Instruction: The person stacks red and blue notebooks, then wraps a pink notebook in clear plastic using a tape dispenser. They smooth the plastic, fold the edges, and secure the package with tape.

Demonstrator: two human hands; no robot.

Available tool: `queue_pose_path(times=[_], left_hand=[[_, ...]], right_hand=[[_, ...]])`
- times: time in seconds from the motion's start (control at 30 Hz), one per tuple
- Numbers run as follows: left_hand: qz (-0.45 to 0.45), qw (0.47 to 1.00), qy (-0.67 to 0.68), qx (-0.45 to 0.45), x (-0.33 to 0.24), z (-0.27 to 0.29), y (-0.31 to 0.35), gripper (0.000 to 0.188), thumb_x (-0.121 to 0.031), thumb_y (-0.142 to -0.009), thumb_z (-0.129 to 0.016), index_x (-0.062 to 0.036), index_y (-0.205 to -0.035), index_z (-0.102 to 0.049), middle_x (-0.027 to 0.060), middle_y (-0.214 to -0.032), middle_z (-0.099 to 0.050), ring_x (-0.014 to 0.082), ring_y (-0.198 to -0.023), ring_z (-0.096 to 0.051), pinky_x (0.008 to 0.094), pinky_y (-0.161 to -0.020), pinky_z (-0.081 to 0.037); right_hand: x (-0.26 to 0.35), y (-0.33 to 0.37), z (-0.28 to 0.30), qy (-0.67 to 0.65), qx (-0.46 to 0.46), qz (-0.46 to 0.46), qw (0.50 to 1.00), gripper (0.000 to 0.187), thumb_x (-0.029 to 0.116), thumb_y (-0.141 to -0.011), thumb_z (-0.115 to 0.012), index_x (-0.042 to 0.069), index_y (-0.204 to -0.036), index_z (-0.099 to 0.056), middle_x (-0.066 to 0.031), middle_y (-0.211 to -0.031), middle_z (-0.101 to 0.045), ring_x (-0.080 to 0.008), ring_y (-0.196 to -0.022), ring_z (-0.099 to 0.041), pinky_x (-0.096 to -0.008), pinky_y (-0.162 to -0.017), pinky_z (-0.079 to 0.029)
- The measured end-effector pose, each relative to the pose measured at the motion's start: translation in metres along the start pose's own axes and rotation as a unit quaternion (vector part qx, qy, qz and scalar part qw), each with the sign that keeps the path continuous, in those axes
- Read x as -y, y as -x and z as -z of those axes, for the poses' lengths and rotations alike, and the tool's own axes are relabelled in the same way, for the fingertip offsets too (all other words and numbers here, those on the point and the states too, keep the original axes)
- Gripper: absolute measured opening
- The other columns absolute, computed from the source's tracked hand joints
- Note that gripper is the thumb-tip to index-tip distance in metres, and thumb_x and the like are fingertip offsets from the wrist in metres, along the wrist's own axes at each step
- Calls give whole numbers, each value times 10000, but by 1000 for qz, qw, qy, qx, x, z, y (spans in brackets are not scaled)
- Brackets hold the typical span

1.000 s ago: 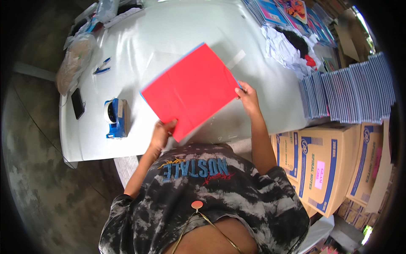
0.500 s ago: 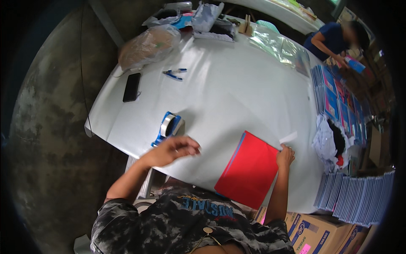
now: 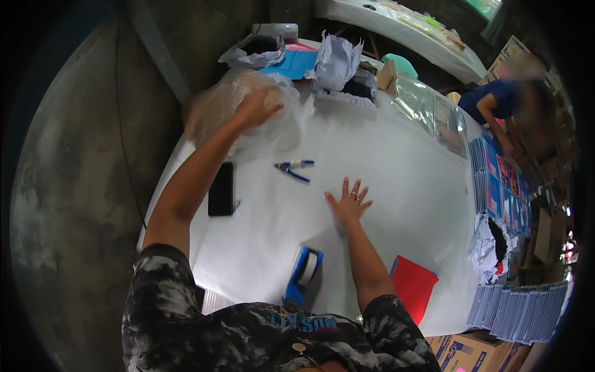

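Observation:
My left hand (image 3: 256, 109) reaches over a crumpled clear plastic bag (image 3: 214, 121) at the far left of the white table. Its thumb stands apart from the other fingers, and I see nothing held in it. Whether it touches the bag is hard to make out. Flat on the tabletop, fingers spread and with a ring on one, lies my right hand (image 3: 348, 203). Blue-handled pliers (image 3: 294, 169) lie to its left. A red sheet or folder (image 3: 412, 286) with a blue edge rests near my right forearm, partly hidden by my sleeve.
A blue tape dispenser (image 3: 303, 274) stands near me, and a black phone (image 3: 221, 190) lies at left. Torn wrapping paper (image 3: 338, 62) and clear plastic sheets (image 3: 427, 105) are at the back. Notebook stacks (image 3: 517, 313) line the right side, where another person (image 3: 496, 102) bends over.
My left hand has swung from beside the tape dispenser up to the plastic bag. My right hand has left the red sheet and now lies flat mid-table. The view has shifted forward.

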State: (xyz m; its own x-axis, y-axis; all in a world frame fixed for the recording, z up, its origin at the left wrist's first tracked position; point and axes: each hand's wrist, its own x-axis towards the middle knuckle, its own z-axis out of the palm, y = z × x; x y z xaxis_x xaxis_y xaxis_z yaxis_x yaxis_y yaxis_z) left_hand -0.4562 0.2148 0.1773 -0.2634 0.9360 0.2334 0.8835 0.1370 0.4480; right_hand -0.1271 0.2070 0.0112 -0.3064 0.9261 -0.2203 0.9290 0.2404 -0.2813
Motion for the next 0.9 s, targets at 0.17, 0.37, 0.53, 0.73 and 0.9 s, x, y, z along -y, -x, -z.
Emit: queue_pose_path(times=[0.17,0.37,0.53,0.73,0.9], left_hand=[[33,995,-96,4,86,-15,-119,711,-588,-785,-550,-125,-1313,-440,151,-1380,-379,334,-1296,-296,457,-1063,-217],[144,969,-196,40,173,-44,-170,964,-763,-650,-520,-153,-1376,-349,158,-1447,-251,357,-1326,-238,604,-1029,-154],[102,942,-211,241,183,-53,-174,979,-795,-652,-473,-171,-1391,-322,173,-1435,-269,372,-1288,-309,493,-1033,-256],[44,945,-66,316,172,-36,-210,880,-757,-756,-377,-40,-1253,-486,220,-1271,-477,359,-1183,-455,410,-985,-350],[196,978,62,41,265,-112,-287,861,-695,-709,-548,32,-1170,-544,229,-1273,-482,321,-1198,-453,395,-991,-348]], right_hand=[[12,0,-11,9,-74,-3,997,809,667,-789,-436,232,-1434,-212,-125,-1505,-76,-349,-1381,4,-590,-1054,35],[16,-7,-10,11,-64,-23,998,782,638,-778,-489,245,-1417,-266,-99,-1504,-111,-331,-1384,-25,-575,-1061,27],[20,-12,-11,24,-68,-28,997,777,593,-776,-532,232,-1414,-276,-92,-1502,-123,-329,-1383,-34,-566,-1064,11],[24,-14,-16,30,-83,-24,996,762,569,-789,-531,212,-1413,-278,-105,-1500,-124,-338,-1380,-36,-555,-1068,-5],[21,-16,-20,28,-87,-23,995,762,576,-783,-534,200,-1404,-301,-113,-1494,-143,-348,-1376,-57,-555,-1067,-16]])
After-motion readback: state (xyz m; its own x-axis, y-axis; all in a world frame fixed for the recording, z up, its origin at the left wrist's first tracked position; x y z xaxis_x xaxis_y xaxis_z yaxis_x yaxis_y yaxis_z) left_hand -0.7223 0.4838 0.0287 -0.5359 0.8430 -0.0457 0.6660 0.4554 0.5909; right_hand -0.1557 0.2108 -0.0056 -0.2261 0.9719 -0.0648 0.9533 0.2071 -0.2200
